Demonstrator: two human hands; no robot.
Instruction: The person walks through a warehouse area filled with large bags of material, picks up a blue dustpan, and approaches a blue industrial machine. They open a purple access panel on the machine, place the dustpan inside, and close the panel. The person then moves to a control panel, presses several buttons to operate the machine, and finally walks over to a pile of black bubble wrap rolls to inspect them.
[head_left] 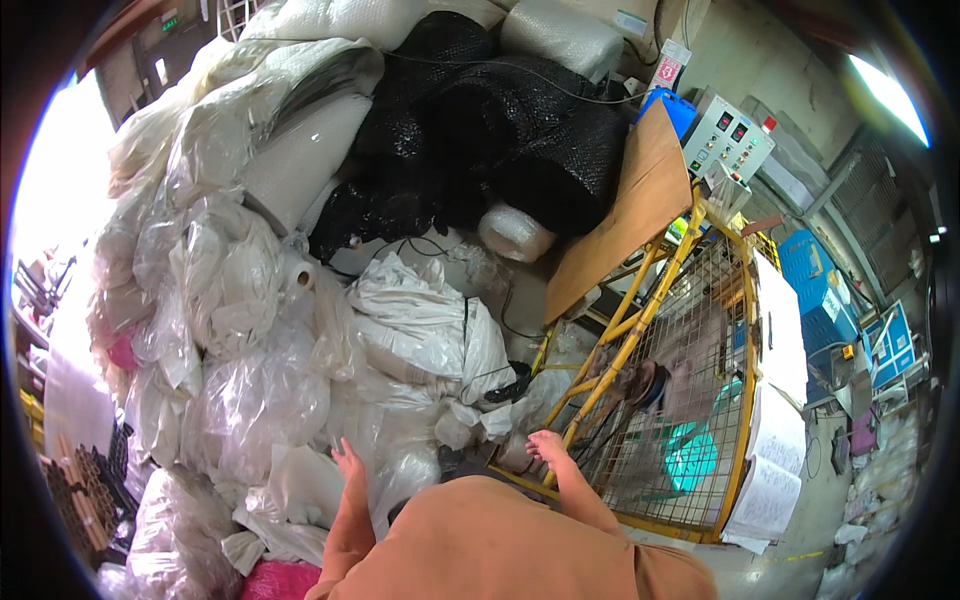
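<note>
Reaching step in hand: left hand [347, 462], fingers together, touches the clear plastic bags [262, 400] heaped ahead, right hand [546, 445], fingers loosely apart and empty, hovers beside the yellow mesh cage [690, 400]; a firm grasp seems needed next.

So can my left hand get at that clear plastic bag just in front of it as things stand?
Probably yes. The left hand is open and already at the edge of the heap, with the clear plastic bag just above and to its left, and nothing lies between them.
</note>
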